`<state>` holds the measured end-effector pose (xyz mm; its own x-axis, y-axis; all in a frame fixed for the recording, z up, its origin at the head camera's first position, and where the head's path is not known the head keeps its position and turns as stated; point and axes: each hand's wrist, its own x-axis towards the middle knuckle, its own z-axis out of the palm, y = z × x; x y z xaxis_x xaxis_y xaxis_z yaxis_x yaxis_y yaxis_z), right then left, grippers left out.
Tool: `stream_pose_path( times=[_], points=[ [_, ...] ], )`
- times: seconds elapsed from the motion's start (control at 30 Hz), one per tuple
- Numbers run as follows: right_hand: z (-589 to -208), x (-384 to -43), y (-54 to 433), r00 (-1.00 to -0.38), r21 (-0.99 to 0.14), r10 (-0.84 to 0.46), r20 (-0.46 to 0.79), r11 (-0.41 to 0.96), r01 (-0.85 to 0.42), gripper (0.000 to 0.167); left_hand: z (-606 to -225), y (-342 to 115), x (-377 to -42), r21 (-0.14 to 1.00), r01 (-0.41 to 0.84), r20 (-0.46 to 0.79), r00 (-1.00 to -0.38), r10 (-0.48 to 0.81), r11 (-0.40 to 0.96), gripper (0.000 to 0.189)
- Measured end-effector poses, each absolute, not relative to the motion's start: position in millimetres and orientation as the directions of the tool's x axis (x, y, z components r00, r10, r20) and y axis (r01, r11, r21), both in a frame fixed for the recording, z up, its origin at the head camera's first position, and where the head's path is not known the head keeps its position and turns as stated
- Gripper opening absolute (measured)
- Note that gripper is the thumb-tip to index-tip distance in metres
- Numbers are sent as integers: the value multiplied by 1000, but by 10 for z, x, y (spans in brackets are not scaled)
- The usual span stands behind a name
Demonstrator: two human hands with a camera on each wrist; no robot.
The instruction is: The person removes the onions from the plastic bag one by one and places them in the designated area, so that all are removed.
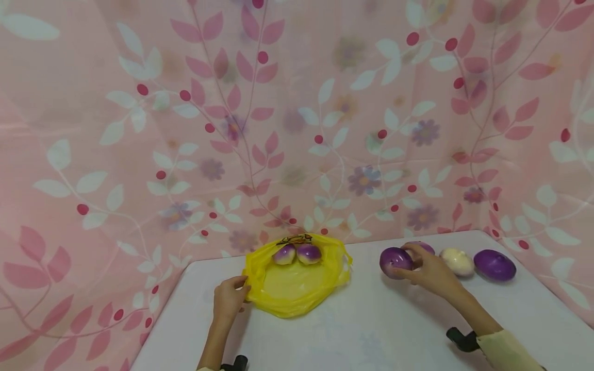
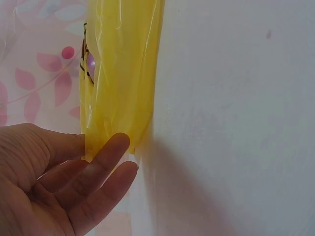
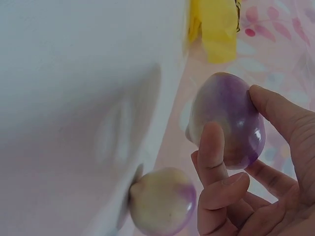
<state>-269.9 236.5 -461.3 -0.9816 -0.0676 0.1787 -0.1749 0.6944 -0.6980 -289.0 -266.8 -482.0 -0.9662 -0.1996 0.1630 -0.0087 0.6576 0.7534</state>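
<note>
A yellow plastic bag [image 1: 297, 304] lies on the table with its mouth spread wide. Two purple-and-white turnips, a left one [image 1: 284, 254] and a right one [image 1: 309, 253], sit at its far inner side. My left hand [image 1: 228, 300] pinches the bag's left edge between thumb and fingers; the left wrist view shows the thin plastic [image 2: 123, 73] in that pinch. Over the table to the right, my right hand [image 1: 435, 274] grips another turnip [image 1: 393, 263]. In the right wrist view, thumb and fingers surround this turnip [image 3: 236, 115], clear of the tabletop.
Beyond my right hand, one turnip [image 1: 424, 248] is partly hidden. A pale-side-up turnip [image 1: 458, 262] and a purple-side-up one [image 1: 494, 266] lie farther right on the white table [image 1: 352, 335]. A pink floral cloth [image 1: 297, 129] hangs behind the table.
</note>
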Motion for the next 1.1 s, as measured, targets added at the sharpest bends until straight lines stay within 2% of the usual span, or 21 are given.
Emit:
stream_pose_path(
  times=[0.57, 1.1],
  points=[
    [-4748, -2539, 2768, -997, -717, -20, 71, 694, -65, 86, -4842, -2677, -2905, 754, -9, 163, -966, -200, 657, 35],
    [-4701, -2460, 2848, -999, -627, 8, 36, 779, -16, 87, -4860, -2700, -2904, 760, -4, 160, -968, -194, 650, 35]
  ],
)
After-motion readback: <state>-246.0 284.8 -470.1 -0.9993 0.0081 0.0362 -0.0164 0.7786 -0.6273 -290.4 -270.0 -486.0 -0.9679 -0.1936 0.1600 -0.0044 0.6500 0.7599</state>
